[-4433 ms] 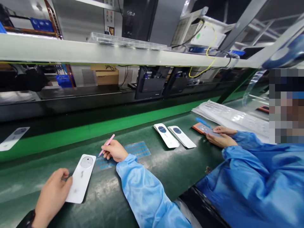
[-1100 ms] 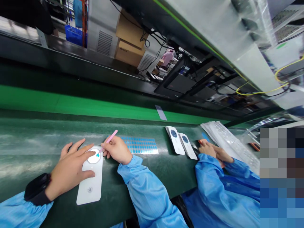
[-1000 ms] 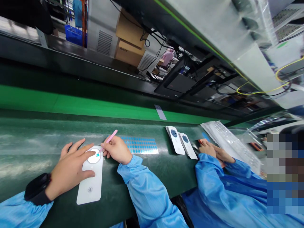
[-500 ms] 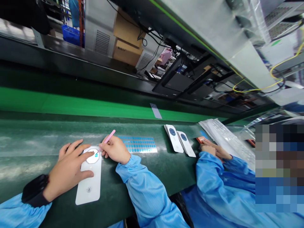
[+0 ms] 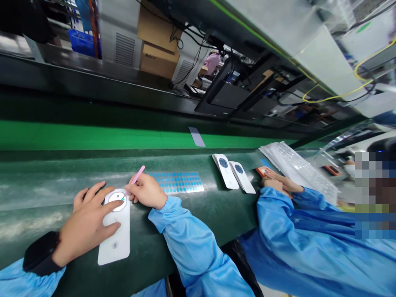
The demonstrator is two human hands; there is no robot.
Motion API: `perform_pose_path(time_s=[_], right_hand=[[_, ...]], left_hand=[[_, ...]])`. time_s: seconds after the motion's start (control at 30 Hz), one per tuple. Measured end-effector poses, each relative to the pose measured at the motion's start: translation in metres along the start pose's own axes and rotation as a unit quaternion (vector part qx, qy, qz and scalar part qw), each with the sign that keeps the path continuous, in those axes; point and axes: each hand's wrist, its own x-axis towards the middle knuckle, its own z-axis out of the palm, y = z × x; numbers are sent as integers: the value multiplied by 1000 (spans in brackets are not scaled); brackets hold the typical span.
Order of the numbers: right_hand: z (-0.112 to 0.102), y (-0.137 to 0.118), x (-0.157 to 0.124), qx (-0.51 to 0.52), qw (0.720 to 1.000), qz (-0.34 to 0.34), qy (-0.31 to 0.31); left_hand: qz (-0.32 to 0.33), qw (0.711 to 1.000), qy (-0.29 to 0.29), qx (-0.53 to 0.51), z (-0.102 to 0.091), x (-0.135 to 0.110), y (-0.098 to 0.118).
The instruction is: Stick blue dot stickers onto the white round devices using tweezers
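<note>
A white phone back cover (image 5: pixel 115 239) lies on the dark green conveyor belt (image 5: pixel 185 218) in front of me. My left hand (image 5: pixel 88 220) rests on it with fingers spread, the index finger pressing beside its round camera ring (image 5: pixel 117 198). My right hand (image 5: pixel 145 192) pinches pink tweezers (image 5: pixel 135 178), whose tip sits at the ring's right edge by a small teal sticker. A sheet of blue round stickers (image 5: pixel 177 182) lies just right of my right hand.
Two more white covers (image 5: pixel 232 176) with blue rings lie further right. A co-worker in a blue smock has both hands (image 5: pixel 276 181) on an orange-edged part. Clear plastic trays (image 5: pixel 297 167) lie beyond, and another cover (image 5: pixel 196 136) rides the bright green strip.
Earlier my left hand only held the cover's edge and the tweezers were off it. Now the left hand lies on top and the tweezers' tip is at the ring. The view drifted slightly.
</note>
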Motion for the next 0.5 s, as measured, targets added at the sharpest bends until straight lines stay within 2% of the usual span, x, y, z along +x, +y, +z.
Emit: perform_pose_path(time_s=[0.1, 0.2, 0.37, 0.5], right_hand=[[1, 1, 1, -3, 1000, -5, -2], [1, 1, 4, 20, 1000, 0, -3], [-1, -2, 9, 130, 991, 25, -6], [-2, -6, 10, 174, 984, 39, -12]], left_hand=[[8, 999, 25, 28, 1, 0, 3], [12, 999, 25, 45, 0, 1, 4], [-8, 998, -13, 56, -4, 3, 2], [-27, 997, -38, 56, -4, 2, 0]])
